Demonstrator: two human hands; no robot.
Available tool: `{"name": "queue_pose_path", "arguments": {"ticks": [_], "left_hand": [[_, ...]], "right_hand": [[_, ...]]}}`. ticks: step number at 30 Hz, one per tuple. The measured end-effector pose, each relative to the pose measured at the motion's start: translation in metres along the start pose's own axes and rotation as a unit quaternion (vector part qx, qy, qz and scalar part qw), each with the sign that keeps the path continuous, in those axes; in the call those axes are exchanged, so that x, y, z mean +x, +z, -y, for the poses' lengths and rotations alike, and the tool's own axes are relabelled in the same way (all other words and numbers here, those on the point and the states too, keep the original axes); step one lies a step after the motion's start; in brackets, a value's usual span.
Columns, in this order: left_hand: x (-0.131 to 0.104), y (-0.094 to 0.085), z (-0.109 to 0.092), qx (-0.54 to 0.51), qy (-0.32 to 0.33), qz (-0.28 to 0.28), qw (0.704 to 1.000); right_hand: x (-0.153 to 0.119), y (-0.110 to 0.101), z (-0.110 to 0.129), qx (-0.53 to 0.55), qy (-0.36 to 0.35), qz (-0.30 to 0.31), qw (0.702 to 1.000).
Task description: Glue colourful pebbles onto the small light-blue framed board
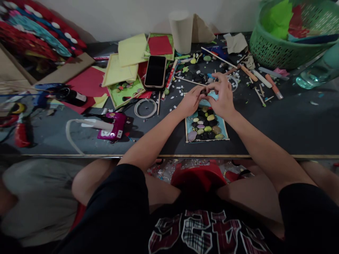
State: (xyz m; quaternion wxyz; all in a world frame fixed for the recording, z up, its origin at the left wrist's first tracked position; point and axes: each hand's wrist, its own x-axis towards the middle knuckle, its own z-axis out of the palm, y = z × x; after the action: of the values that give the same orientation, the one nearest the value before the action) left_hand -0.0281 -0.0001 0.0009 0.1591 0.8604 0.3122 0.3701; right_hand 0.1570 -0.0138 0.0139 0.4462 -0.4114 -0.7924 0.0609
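A blue board (pixel 188 124) with a thin light frame lies near the table's front edge, its lower part covered with coloured pebbles (pixel 207 128). Over the board's far end, my left hand (pixel 191 101) and my right hand (pixel 222 98) meet. Their fingertips pinch a small dark pebble (pixel 203 92) between them. The right index finger is raised and bent. My hands hide the far part of the board. Just beyond them are loose dark pebbles (pixel 202 77) and a thin wooden stick (pixel 190 81).
A phone (pixel 155 71) rests by framed green and yellow boards (pixel 120 70). To the left are a purple power adapter (pixel 112 126) and a blue glue gun (pixel 43 93). A green basket (pixel 278 49) and a bottle (pixel 315 70) stand right. Paper scraps litter the table. Another person sits at left.
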Motion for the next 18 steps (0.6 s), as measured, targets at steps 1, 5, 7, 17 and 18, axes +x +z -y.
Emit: {"name": "queue_pose_path", "arguments": {"ticks": [1, 5, 7, 17, 18], "left_hand": [[0.0, 0.0, 0.0, 0.001, -0.001, 0.003, 1.0], [0.0, -0.001, -0.001, 0.006, -0.006, 0.006, 1.0], [0.0, -0.002, -0.001, 0.007, -0.006, 0.003, 1.0], [-0.002, -0.001, 0.0, 0.014, -0.022, -0.004, 1.0], [-0.002, -0.001, -0.001, 0.016, -0.022, -0.002, 1.0]], "right_hand": [[0.0, 0.001, 0.0, 0.001, 0.0, 0.003, 1.0], [0.001, 0.0, 0.0, 0.015, 0.006, 0.017, 1.0], [0.003, -0.004, 0.001, 0.031, 0.008, 0.027, 0.999], [0.008, -0.006, -0.014, 0.143, 0.028, 0.033, 0.989], [0.007, -0.005, -0.016, 0.149, 0.025, 0.027, 0.988]]}}
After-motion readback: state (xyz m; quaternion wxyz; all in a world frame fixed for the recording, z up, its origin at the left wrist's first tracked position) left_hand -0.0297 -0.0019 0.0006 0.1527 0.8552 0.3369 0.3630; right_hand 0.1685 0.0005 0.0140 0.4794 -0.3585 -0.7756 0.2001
